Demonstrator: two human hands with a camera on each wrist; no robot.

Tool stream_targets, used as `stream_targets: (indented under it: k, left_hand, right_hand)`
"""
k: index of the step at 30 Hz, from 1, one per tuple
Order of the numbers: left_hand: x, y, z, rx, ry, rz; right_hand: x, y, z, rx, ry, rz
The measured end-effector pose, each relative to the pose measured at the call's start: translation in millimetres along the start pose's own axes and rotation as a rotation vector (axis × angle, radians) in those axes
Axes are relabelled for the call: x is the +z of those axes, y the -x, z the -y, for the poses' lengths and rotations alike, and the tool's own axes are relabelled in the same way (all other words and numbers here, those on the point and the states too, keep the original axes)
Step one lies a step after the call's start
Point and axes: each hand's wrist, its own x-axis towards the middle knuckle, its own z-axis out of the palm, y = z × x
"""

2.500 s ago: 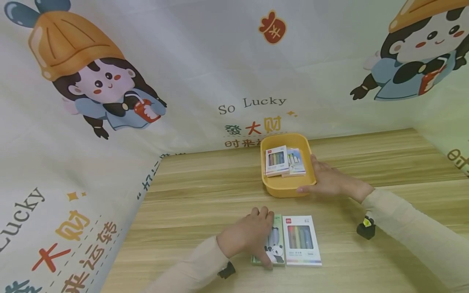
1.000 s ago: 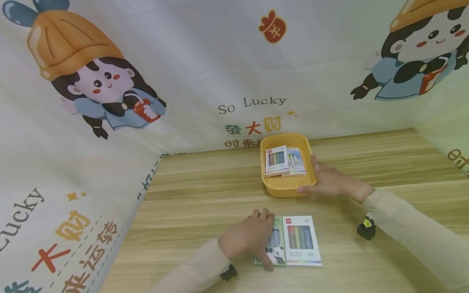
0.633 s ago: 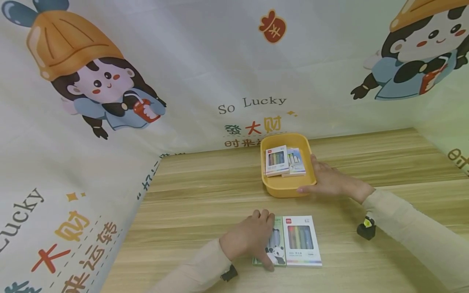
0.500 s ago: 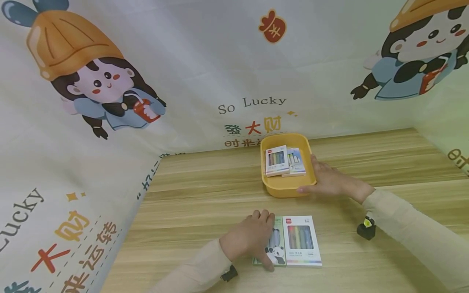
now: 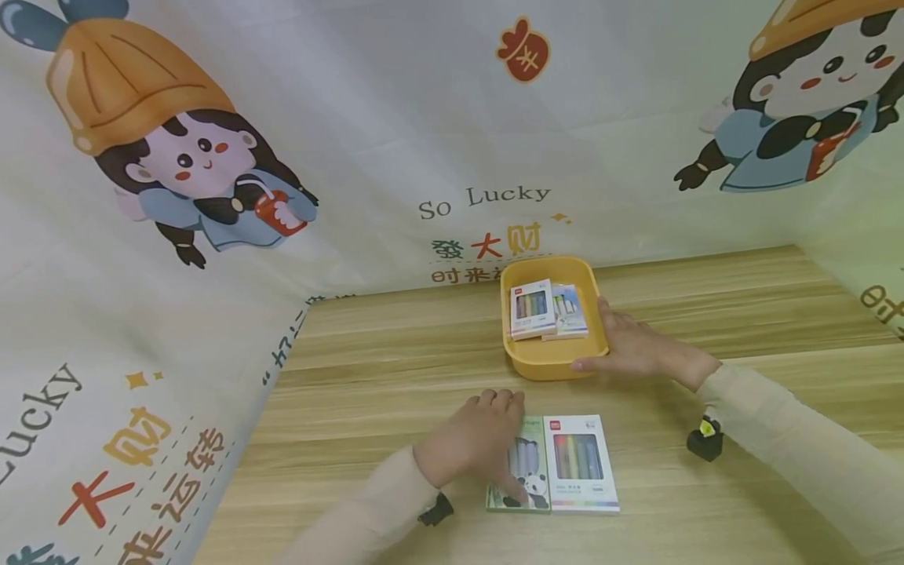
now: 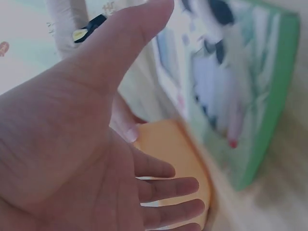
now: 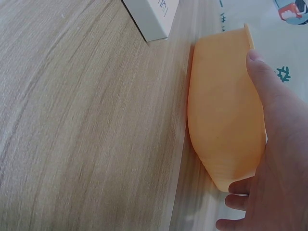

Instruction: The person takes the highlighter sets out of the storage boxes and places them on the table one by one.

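My left hand [image 5: 472, 439] hovers over the left side of a green panda box of pens [image 5: 531, 463], covering part of it. In the left wrist view its thumb and fingers are spread, apart from the box's green edge [image 6: 276, 106]. Right beside that box lies a white box with a window showing coloured pens [image 5: 581, 463]. My right hand [image 5: 632, 341] holds the right front corner of a yellow plastic bin [image 5: 551, 370], thumb on the near side and fingers along the right wall. Inside the bin, a white pen box [image 5: 531, 308] partly overlaps a light blue one [image 5: 572, 318].
The wood-grain table [image 5: 381, 353] runs back to a printed cloth [image 5: 374, 141] with cartoon figures, which also rises along the left and right sides. The bin stands close to the back cloth. A small black wrist camera [image 5: 705, 439] hangs under the right sleeve.
My left hand stayed at the panda box, which shifted slightly right against the white box, then lifted a little and drew back from it. My right hand and the bin have kept still.
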Motion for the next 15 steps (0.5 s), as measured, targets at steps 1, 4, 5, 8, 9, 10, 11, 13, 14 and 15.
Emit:
stream_targets:
  k: [1, 4, 5, 8, 9, 10, 11, 13, 14, 15]
  left_hand:
    - [-3.0, -0.3, 1.3, -0.001, 0.003, -0.004]
    - [-7.7, -2.1, 3.6, -0.002, 0.029, -0.004]
    - [-8.6, -2.4, 3.9, -0.003, 0.043, -0.001]
    - [-10.5, -2.4, 4.5, 0.005, 0.073, 0.011]
    - [-11.0, -2.5, 4.8, 0.009, 0.074, 0.013]
    - [-11.9, -2.4, 5.1, 0.013, 0.070, 0.013]
    - [-13.0, -2.4, 5.5, 0.018, 0.064, 0.011]
    - [-15.9, -2.7, 6.9, 0.022, 0.051, 0.005]
    - [-17.5, -3.3, 7.9, 0.023, 0.050, 0.003]
    - [-19.2, -3.9, 8.9, 0.023, 0.054, -0.002]
  right_hand:
    - [-0.1, -0.2, -0.1, -0.001, -0.001, -0.003]
    - [-0.1, 0.2, 0.6, -0.007, -0.004, -0.006]
    - [-0.1, 0.3, 0.8, -0.008, -0.006, -0.006]
    - [-0.4, 1.1, 1.3, -0.015, -0.007, -0.004]
    - [-0.7, 1.4, 1.6, -0.017, -0.006, -0.004]
    - [-0.8, 1.6, 1.4, -0.021, -0.004, -0.005]
    - [-0.9, 1.6, 1.2, -0.022, -0.002, -0.005]
    - [-1.2, 1.9, 1.2, -0.027, 0.003, -0.006]
    - [-1.3, 2.0, 1.1, -0.029, 0.004, -0.006]
    - [-1.4, 2.2, 1.2, -0.031, 0.004, -0.007]
